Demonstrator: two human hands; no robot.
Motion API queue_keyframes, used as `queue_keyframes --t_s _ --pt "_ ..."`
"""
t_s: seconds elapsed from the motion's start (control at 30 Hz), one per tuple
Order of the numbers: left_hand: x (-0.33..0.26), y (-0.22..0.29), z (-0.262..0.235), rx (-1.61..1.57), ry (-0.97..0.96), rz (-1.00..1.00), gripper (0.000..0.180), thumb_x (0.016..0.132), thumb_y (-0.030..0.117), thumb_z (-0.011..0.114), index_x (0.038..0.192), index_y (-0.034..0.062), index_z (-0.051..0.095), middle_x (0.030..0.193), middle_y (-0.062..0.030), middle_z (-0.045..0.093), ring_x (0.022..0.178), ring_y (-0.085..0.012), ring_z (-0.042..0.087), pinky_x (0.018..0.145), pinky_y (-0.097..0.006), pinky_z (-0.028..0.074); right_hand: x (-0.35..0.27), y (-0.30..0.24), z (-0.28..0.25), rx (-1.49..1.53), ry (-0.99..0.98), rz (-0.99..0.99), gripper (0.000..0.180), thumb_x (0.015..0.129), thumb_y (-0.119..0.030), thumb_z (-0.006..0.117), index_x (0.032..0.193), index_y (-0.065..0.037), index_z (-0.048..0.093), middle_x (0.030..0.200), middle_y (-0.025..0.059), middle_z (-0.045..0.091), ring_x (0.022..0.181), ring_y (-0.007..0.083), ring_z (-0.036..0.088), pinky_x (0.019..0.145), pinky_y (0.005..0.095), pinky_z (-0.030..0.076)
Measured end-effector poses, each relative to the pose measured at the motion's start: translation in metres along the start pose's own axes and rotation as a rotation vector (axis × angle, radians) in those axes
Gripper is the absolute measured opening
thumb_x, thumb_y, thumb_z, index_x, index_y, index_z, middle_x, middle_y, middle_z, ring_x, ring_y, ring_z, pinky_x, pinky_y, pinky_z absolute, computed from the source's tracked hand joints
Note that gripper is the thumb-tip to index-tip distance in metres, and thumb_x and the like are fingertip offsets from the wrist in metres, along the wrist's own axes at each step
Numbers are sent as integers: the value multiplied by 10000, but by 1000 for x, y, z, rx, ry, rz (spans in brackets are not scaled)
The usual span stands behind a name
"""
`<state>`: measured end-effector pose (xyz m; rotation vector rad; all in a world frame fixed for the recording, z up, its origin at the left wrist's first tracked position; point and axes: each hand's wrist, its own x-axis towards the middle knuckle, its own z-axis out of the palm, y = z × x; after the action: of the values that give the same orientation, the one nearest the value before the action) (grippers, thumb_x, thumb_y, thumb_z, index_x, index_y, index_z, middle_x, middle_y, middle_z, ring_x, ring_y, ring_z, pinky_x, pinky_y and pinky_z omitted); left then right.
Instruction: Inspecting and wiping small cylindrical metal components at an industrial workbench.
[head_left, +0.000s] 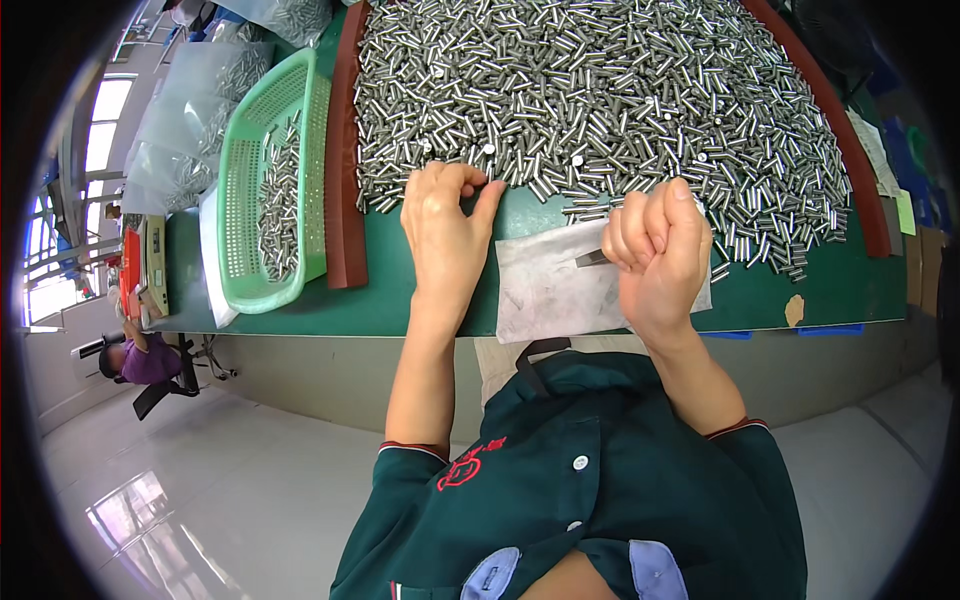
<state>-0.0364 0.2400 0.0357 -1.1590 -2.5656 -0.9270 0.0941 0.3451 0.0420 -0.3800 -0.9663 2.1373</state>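
A broad layer of small shiny metal pins (pixel 600 100) covers the far part of the green table. My left hand (pixel 438 225) reaches to the near edge of the pins, thumb and fingertips drawn together in a pinch. What lies between those fingertips is too small to make out. My right hand (pixel 660 250) is closed round a pointed metal tool (pixel 591 258), its tip sticking out to the left and most of it hidden in the fist. Beneath that hand a smudged whitish cloth (pixel 545 290) lies at the table's near edge.
A pale green basket (pixel 236 220) partly filled with pins stands left, beside a red-brown rail (pixel 345 180). Another rail (pixel 850 160) bounds the right. Clear bags of pins (pixel 190 110) lie far left. Another person (pixel 150 360) sits beyond the table's left end.
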Motion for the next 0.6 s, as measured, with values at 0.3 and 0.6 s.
queue_keyframes --t_s 0.3,0.6 --pt "-5 -4 4 -120 -8 36 95 651 -16 614 690 10 532 677 -88 525 654 -241 487 588 -339 389 1 1 -2 1 11 13 394 913 -245 263 540 -117 254 436 -15 255 375 67 165 367 223 181" --pt "-6 0 6 -10 -10 130 90 658 -11 609 724 18 556 706 -89 524 685 -252 482 606 -339 391 0 0 0 -12 14 11 399 913 -251 262 538 -117 256 431 -15 251 372 65 162 366 224 182"
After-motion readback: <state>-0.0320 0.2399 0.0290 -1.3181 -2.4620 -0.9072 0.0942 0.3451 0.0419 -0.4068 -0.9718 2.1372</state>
